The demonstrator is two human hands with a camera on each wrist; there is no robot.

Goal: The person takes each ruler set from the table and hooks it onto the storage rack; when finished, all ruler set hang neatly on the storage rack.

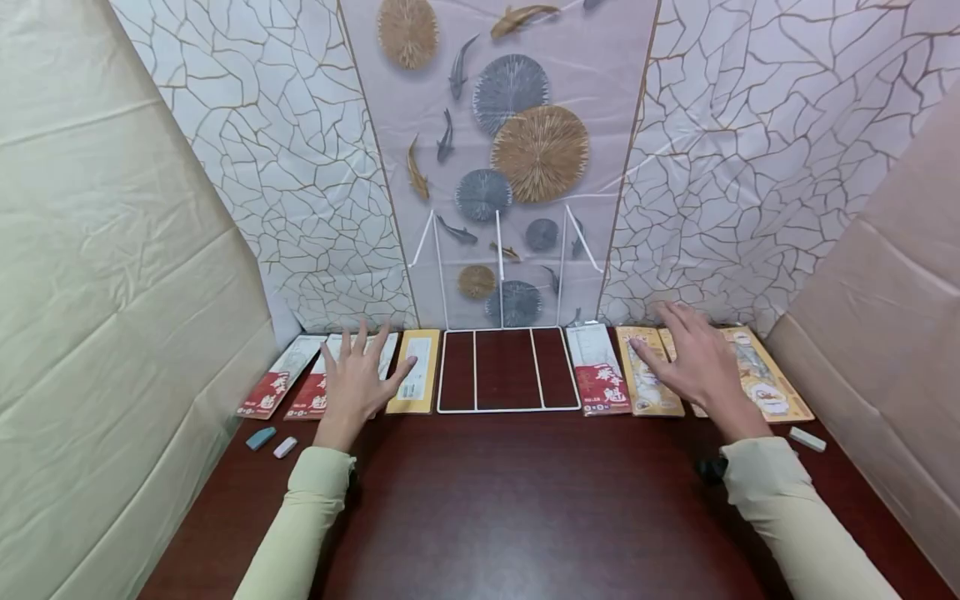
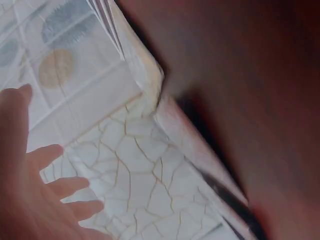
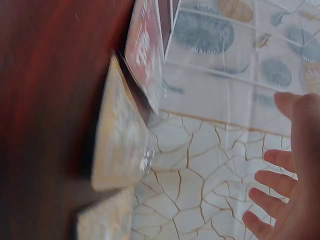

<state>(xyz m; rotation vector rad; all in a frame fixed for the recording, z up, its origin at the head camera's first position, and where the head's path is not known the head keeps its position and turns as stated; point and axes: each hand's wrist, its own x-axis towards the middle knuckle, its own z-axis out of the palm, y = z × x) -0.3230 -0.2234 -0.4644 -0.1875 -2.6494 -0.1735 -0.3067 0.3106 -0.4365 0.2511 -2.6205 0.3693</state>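
My left hand (image 1: pixel 356 379) hovers with spread fingers over a red-and-white booklet-like packet (image 1: pixel 307 398), partly hiding it, and holds nothing. Another such packet (image 1: pixel 270 387) lies to its left, and a yellow packet (image 1: pixel 418 367) to its right. My right hand (image 1: pixel 693 358), fingers extended, is raised above flat orange packets, including one with printed pictures (image 1: pixel 652 387) and one farther right (image 1: pixel 768 379); its grasp is empty. Between the hands stands a white wire rack (image 1: pixel 510 409) with thin dividers. Beside the rack's right side is a red-and-white packet (image 1: pixel 598 371).
Small blue (image 1: pixel 260 438) and whitish (image 1: pixel 285 447) eraser-like blocks lie at the left; a pale block (image 1: pixel 807 439) lies at the right. A patterned cloth (image 1: pixel 300 150) hangs behind the dark table (image 1: pixel 525 500). Beige cloth walls (image 1: pixel 97 333) flank both sides.
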